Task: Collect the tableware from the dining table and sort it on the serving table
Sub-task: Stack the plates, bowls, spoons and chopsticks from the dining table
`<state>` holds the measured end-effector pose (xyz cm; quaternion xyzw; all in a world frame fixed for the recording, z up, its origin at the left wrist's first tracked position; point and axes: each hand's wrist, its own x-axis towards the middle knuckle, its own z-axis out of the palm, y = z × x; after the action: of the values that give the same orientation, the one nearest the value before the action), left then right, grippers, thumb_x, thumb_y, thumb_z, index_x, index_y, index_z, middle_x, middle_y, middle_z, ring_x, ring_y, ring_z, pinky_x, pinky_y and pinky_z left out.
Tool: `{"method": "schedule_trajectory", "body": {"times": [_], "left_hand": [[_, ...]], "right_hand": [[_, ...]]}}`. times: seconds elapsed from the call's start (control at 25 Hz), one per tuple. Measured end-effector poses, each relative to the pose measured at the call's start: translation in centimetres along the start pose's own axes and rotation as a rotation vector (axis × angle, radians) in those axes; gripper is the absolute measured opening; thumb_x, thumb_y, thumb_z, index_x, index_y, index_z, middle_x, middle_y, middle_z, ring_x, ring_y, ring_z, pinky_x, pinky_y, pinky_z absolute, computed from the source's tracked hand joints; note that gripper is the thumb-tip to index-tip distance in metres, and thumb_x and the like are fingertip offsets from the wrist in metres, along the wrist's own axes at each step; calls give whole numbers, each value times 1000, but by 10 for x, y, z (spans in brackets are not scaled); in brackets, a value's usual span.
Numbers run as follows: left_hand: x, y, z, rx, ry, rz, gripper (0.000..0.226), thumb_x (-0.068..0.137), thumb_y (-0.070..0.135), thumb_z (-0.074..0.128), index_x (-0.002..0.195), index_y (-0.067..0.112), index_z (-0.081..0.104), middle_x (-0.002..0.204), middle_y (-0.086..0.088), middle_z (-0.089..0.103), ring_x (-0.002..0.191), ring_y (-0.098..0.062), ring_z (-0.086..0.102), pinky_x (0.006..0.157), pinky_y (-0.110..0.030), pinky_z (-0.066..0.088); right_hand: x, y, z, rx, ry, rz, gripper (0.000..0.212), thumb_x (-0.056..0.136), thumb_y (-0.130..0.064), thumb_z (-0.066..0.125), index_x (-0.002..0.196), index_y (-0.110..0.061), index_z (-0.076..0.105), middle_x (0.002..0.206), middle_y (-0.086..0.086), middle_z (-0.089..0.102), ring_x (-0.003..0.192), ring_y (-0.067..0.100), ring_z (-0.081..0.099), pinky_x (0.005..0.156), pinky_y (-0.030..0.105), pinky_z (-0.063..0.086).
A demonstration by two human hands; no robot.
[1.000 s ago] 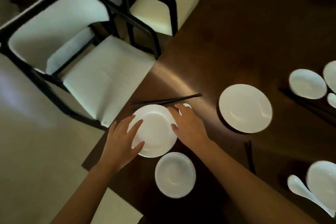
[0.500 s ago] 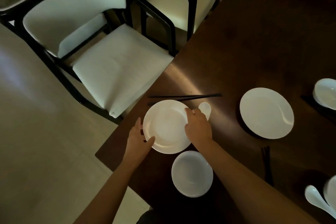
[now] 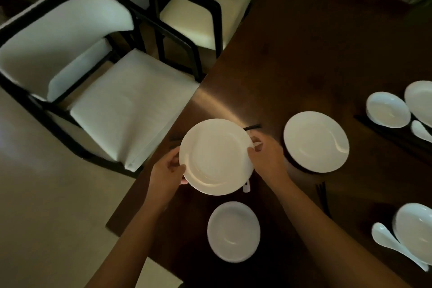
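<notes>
A white plate (image 3: 216, 156) is lifted above the corner of the dark wooden dining table (image 3: 304, 54). My left hand (image 3: 167, 170) grips its left rim and my right hand (image 3: 267, 160) grips its right rim. A white spoon (image 3: 246, 187) lies under the plate, mostly hidden. Black chopsticks (image 3: 252, 127) poke out behind the plate. A white bowl (image 3: 233, 231) sits on the table just below the plate. A second white plate (image 3: 316, 141) lies to the right.
Further right are another bowl (image 3: 388, 109), a plate edge (image 3: 420, 100), a spoon (image 3: 420, 131), and at lower right a bowl (image 3: 416, 229) with a spoon (image 3: 392, 244). More chopsticks (image 3: 322, 196) lie nearby. White-cushioned chairs (image 3: 131, 105) stand at the table's left.
Both hands closed on the plate's rims and raised it off the table. It now covers most of the spoon and chopsticks.
</notes>
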<state>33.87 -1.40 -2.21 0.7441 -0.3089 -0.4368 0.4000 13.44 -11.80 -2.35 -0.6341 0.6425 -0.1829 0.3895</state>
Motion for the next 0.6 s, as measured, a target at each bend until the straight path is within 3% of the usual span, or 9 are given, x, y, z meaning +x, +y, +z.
{"method": "schedule_trajectory", "body": {"times": [0.12, 0.24, 0.4, 0.48, 0.6], "left_hand": [[15, 29, 36, -40, -122, 25, 41, 85, 5, 61, 118, 28, 58, 99, 10, 66, 89, -9, 64, 62, -20, 56], [31, 56, 89, -20, -255, 32, 44, 83, -2, 57, 115, 28, 60, 97, 4, 67, 89, -12, 65, 63, -26, 57], [52, 79, 165, 60, -405, 52, 49, 81, -7, 53, 119, 23, 59, 97, -1, 67, 90, -17, 65, 63, -29, 58], [66, 84, 196, 123, -433, 49, 47, 81, -8, 52, 120, 19, 60, 105, -5, 65, 99, -25, 62, 70, -37, 58], [83, 89, 227, 217, -428, 78, 46, 81, -5, 53, 118, 21, 62, 107, -2, 65, 102, -27, 60, 70, -36, 58]], "right_hand": [[2, 22, -43, 91, 91, 108, 27, 85, -13, 61, 112, -15, 63, 113, 5, 66, 90, 14, 56, 87, 30, 48], [6, 50, -90, 169, 181, 247, 26, 84, -11, 63, 109, -15, 64, 113, 5, 65, 89, 16, 57, 89, 43, 54], [17, 94, -139, 153, 268, 344, 27, 82, -6, 62, 108, -11, 65, 113, 8, 65, 97, 22, 59, 87, 34, 49], [27, 114, -152, 116, 274, 369, 30, 81, -6, 61, 110, -9, 64, 113, 10, 65, 101, 24, 60, 83, 28, 45], [44, 134, -162, 34, 254, 365, 32, 80, -10, 62, 112, -9, 62, 113, 10, 66, 99, 22, 59, 79, 24, 40]]}}
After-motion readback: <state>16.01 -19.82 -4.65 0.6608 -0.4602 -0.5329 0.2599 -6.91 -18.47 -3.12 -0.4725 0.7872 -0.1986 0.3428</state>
